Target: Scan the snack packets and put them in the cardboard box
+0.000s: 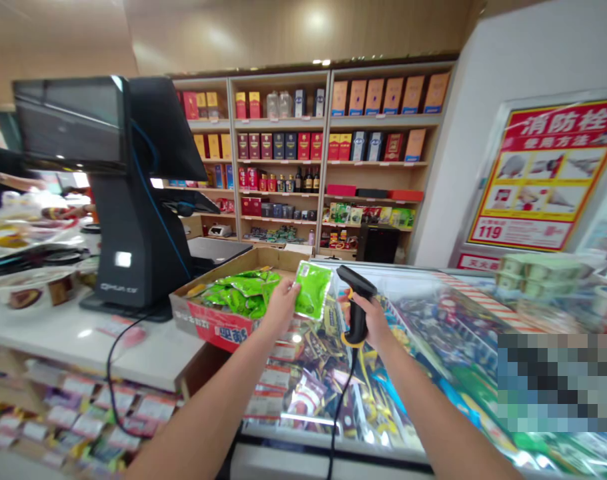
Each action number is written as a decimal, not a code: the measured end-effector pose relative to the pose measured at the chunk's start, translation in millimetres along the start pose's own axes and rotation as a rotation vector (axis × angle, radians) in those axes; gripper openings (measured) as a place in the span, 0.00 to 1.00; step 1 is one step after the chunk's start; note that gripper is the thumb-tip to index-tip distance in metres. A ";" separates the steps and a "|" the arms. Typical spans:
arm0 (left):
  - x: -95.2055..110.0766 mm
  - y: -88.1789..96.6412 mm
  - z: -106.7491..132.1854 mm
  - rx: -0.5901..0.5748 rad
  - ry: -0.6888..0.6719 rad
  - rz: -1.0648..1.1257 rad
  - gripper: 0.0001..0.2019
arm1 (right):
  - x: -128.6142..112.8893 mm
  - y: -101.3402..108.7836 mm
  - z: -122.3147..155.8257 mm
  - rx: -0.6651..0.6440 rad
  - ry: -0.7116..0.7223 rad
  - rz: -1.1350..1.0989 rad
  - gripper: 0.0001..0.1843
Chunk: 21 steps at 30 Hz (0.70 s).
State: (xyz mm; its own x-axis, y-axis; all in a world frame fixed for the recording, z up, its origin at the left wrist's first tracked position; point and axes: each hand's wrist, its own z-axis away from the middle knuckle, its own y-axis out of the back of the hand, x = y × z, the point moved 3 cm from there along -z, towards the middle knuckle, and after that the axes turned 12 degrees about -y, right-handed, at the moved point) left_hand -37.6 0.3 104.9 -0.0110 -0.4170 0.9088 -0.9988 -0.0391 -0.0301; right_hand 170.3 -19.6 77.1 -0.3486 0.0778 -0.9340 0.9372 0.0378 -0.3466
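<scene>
The left hand (282, 308) pinches one green packet (313, 290) upright, and the right hand (366, 320) is clenched around one black corded barcode scanner (356, 313), its head just beside the packet. At 10 o'clock, one cardboard box (218, 327) holds a heap of green packets (238, 295), beside one checkout terminal (138, 227).

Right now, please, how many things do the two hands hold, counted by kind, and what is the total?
Green plastic packet, left hand: 1
Corded barcode scanner, right hand: 1
Total: 2
</scene>
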 end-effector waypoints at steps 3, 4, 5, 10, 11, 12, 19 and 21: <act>-41.4 -28.2 2.1 -0.091 0.329 0.223 0.11 | 1.1 20.1 -1.6 -0.026 0.002 0.049 0.21; -53.4 -31.1 1.9 -0.098 0.365 0.264 0.12 | 3.0 23.3 -1.9 -0.062 -0.020 0.108 0.21; -63.8 -31.2 1.2 -0.093 0.368 0.287 0.14 | 5.3 25.3 -2.2 -0.106 -0.050 0.184 0.20; -87.3 -20.5 -2.9 -0.050 0.161 0.189 0.23 | 11.0 29.9 -1.1 -0.192 -0.104 0.470 0.15; -86.7 -19.9 -3.3 -0.040 0.110 0.179 0.22 | 10.1 30.6 -0.4 -0.179 -0.098 0.482 0.14; -85.3 -20.0 -3.5 -0.030 0.073 0.179 0.20 | 8.8 31.1 0.6 -0.165 -0.092 0.492 0.13; -78.4 -25.3 0.2 0.098 0.107 0.192 0.18 | 1.0 30.1 7.2 -0.124 -0.079 0.500 0.11; -78.4 -25.8 0.5 0.112 0.108 0.211 0.18 | 0.3 28.8 8.0 -0.135 -0.077 0.519 0.10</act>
State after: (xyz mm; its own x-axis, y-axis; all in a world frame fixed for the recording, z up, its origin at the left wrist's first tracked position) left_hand -11.0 33.5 34.2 -0.2298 -0.3279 0.9163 -0.9623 -0.0645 -0.2644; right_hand 197.2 -26.4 66.2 0.1658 0.0478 -0.9850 0.9749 0.1423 0.1710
